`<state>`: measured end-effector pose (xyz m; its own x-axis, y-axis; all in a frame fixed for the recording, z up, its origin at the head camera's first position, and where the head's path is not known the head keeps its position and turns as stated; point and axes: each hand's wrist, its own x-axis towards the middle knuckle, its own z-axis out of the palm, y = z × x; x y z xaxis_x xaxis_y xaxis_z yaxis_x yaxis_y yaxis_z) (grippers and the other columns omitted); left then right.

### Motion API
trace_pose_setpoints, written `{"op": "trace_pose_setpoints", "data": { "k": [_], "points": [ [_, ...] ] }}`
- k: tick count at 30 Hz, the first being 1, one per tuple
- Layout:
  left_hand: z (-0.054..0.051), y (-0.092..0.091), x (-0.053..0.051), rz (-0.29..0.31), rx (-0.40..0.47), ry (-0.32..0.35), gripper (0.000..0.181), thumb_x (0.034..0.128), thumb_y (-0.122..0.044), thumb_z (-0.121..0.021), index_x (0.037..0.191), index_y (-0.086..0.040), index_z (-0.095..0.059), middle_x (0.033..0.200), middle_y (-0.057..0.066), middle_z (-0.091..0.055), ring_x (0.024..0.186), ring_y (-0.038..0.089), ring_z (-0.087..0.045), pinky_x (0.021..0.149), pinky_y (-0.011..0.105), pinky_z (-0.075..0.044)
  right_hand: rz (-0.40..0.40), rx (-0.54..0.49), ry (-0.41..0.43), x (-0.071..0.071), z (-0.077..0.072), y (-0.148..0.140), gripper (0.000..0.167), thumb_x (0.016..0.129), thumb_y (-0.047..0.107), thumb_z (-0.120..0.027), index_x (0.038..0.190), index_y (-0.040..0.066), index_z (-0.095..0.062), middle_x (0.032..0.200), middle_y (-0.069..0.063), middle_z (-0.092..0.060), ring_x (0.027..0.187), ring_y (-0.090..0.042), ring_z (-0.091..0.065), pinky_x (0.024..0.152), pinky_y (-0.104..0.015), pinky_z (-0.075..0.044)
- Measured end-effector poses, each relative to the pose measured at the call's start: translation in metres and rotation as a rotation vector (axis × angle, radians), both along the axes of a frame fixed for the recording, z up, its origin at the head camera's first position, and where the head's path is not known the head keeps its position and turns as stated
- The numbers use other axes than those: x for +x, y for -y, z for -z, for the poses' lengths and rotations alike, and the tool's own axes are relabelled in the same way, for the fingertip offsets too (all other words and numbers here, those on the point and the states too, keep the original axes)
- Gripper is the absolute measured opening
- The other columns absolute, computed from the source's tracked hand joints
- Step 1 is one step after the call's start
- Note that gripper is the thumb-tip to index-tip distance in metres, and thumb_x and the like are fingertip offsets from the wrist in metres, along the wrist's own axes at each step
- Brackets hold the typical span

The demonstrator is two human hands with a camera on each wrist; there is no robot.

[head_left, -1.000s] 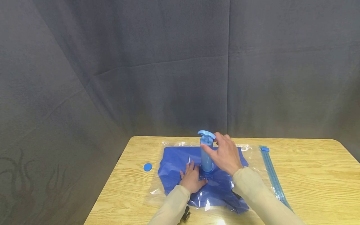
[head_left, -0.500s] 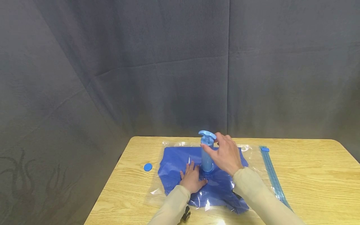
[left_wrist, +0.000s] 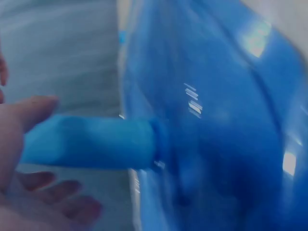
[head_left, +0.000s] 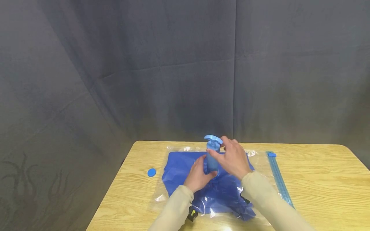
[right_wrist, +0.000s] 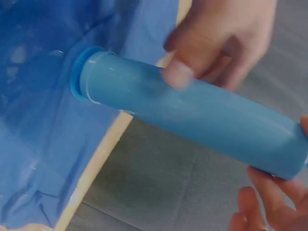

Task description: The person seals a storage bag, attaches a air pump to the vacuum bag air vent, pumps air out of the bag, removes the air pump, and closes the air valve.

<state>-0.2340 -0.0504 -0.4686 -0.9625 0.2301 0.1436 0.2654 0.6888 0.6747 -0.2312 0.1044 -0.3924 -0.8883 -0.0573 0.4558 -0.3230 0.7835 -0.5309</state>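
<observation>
A light-blue hand pump (head_left: 213, 157) stands upright on a clear storage bag (head_left: 261, 160) that has blue fabric (head_left: 180, 163) inside. My right hand (head_left: 232, 158) holds the pump near its top, just below the wide handle, with thumb and fingers on either side. Around the lower barrel is my left hand (head_left: 198, 175), its thumb and fingers spread to both sides. In the left wrist view its fingers (left_wrist: 62, 192) appear apart from the pump barrel (left_wrist: 96, 142); the picture is blurred. The right wrist view shows the left thumb (right_wrist: 180, 72) at the barrel's edge.
A round blue cap (head_left: 151, 172) lies on the wooden table (head_left: 127, 189) left of the bag. The bag's zip strip with its blue slider (head_left: 271, 154) runs along the right. A small black object (head_left: 192, 214) sits near the left sleeve. A grey curtain (head_left: 173, 80) hangs behind.
My left hand has risen from lying flat on the bag beside the pump to a place around its lower barrel. The right hand stays at the pump's top.
</observation>
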Motion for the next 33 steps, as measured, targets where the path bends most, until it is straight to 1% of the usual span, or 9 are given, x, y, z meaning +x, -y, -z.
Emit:
{"op": "trace_pose_setpoints", "data": {
  "k": [2,5,7,9,12,16,23,27,33],
  "points": [
    [-0.008,-0.004,-0.002,0.008,0.105,-0.017,0.074,0.0848,-0.034,-0.072,0.144,-0.007,-0.037,0.143,0.013,-0.049,0.132,0.031,-0.048,0.107,0.049,-0.042,-0.010,0.019,0.038,-0.001,-0.004,-0.001,0.040,0.081,0.048,-0.072,0.091,0.011,-0.057,0.085,-0.008,-0.068,0.082,-0.027,-0.060,0.065,-0.038,-0.048],
    [-0.018,-0.010,-0.003,0.014,0.200,-0.062,0.072,0.0833,-0.031,-0.073,0.143,-0.012,-0.038,0.141,0.009,-0.053,0.129,0.025,-0.052,0.106,0.044,-0.044,-0.023,0.039,0.096,-0.002,-0.011,-0.002,0.041,0.082,0.048,-0.070,0.094,0.011,-0.057,0.086,-0.008,-0.067,0.082,-0.027,-0.059,0.064,-0.037,-0.047],
    [-0.022,-0.014,-0.003,0.004,0.239,-0.088,0.070,0.0822,-0.029,-0.073,0.141,-0.012,-0.040,0.136,0.008,-0.056,0.124,0.024,-0.056,0.103,0.042,-0.046,-0.029,0.042,0.128,-0.002,-0.015,-0.003,0.040,0.082,0.048,-0.070,0.094,0.012,-0.057,0.086,-0.008,-0.067,0.083,-0.027,-0.059,0.064,-0.037,-0.046],
    [-0.025,-0.016,-0.004,-0.016,0.269,-0.106,0.066,0.0818,-0.027,-0.073,0.139,-0.011,-0.043,0.131,0.008,-0.060,0.120,0.024,-0.059,0.100,0.042,-0.049,-0.034,0.046,0.139,-0.001,-0.017,-0.003,0.039,0.082,0.048,-0.070,0.093,0.013,-0.057,0.086,-0.007,-0.068,0.082,-0.026,-0.059,0.063,-0.036,-0.046],
    [-0.028,-0.017,-0.006,-0.039,0.290,-0.131,0.057,0.0829,-0.024,-0.072,0.132,-0.010,-0.048,0.125,0.010,-0.064,0.114,0.026,-0.063,0.095,0.042,-0.052,-0.039,0.047,0.149,-0.001,-0.019,-0.003,0.038,0.081,0.048,-0.070,0.093,0.014,-0.057,0.088,-0.006,-0.068,0.083,-0.027,-0.060,0.064,-0.036,-0.046],
    [-0.030,-0.017,-0.008,-0.038,0.263,-0.163,0.047,0.0850,-0.022,-0.070,0.128,-0.010,-0.055,0.123,0.011,-0.067,0.111,0.027,-0.065,0.092,0.042,-0.054,-0.041,0.052,0.164,0.000,-0.021,-0.003,0.036,0.081,0.047,-0.070,0.094,0.015,-0.057,0.090,-0.006,-0.068,0.085,-0.027,-0.061,0.066,-0.037,-0.046],
    [-0.031,-0.014,-0.008,-0.012,0.148,-0.205,0.045,0.0868,-0.023,-0.070,0.127,-0.009,-0.056,0.118,0.013,-0.069,0.108,0.025,-0.067,0.091,0.037,-0.055,-0.067,0.069,0.180,0.003,-0.023,-0.007,0.037,0.082,0.048,-0.068,0.094,0.015,-0.055,0.090,-0.007,-0.066,0.084,-0.025,-0.061,0.064,-0.035,-0.046],
    [-0.033,-0.014,-0.009,0.006,0.098,-0.200,0.043,0.0883,-0.028,-0.069,0.125,-0.009,-0.056,0.116,0.012,-0.069,0.107,0.024,-0.067,0.088,0.036,-0.055,-0.081,0.067,0.188,0.003,-0.023,-0.009,0.038,0.083,0.047,-0.068,0.094,0.014,-0.054,0.090,-0.008,-0.067,0.080,-0.025,-0.062,0.062,-0.034,-0.046],
    [-0.036,-0.016,-0.008,0.026,0.086,-0.164,0.043,0.0893,-0.031,-0.069,0.124,-0.009,-0.057,0.116,0.010,-0.069,0.106,0.023,-0.067,0.087,0.035,-0.056,-0.107,0.060,0.216,0.003,-0.027,-0.014,0.040,0.083,0.046,-0.070,0.099,0.012,-0.057,0.087,-0.008,-0.067,0.077,-0.022,-0.061,0.060,-0.031,-0.046]
  ]
}}
